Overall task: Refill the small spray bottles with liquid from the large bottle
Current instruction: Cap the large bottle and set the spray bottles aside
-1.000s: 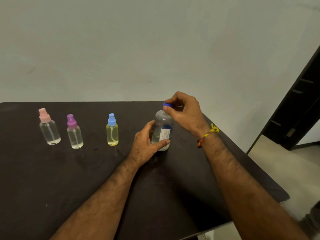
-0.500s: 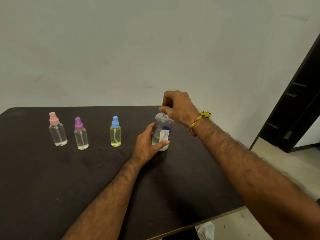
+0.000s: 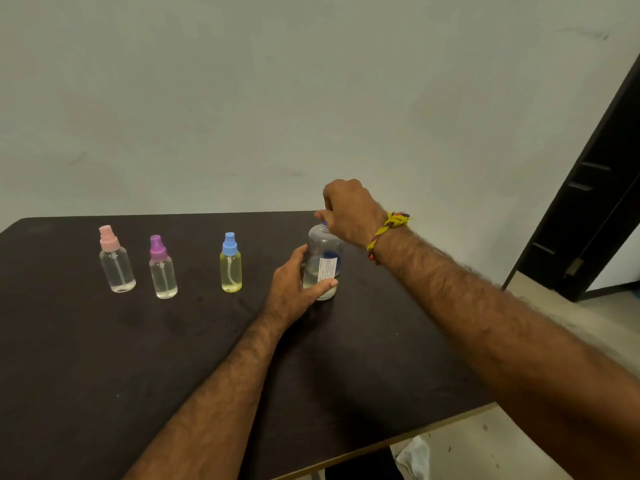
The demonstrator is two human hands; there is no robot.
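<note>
The large clear bottle [image 3: 323, 259] with a white label stands upright on the dark table [image 3: 104, 358], a little liquid at its bottom. My left hand [image 3: 294, 289] grips its lower body. My right hand [image 3: 348, 214] curls over its top and pinches the blue cap [image 3: 323, 223], which is mostly hidden by the fingers. To the left stand three small spray bottles in a row: a yellow one with a blue top [image 3: 230, 263], a clear one with a purple top [image 3: 162, 268], and a clear one with a pink top [image 3: 116, 259].
The table's front edge runs diagonally at the lower right, with floor and a white cloth [image 3: 414, 457] beyond it. A dark door frame [image 3: 588, 202] stands at the far right. A plain wall rises behind the table.
My right hand has rotated over the cap, wrist swinging up and knuckles now facing me. The view has shifted, so the bottles sit further right in frame. The left hand keeps its grip.
</note>
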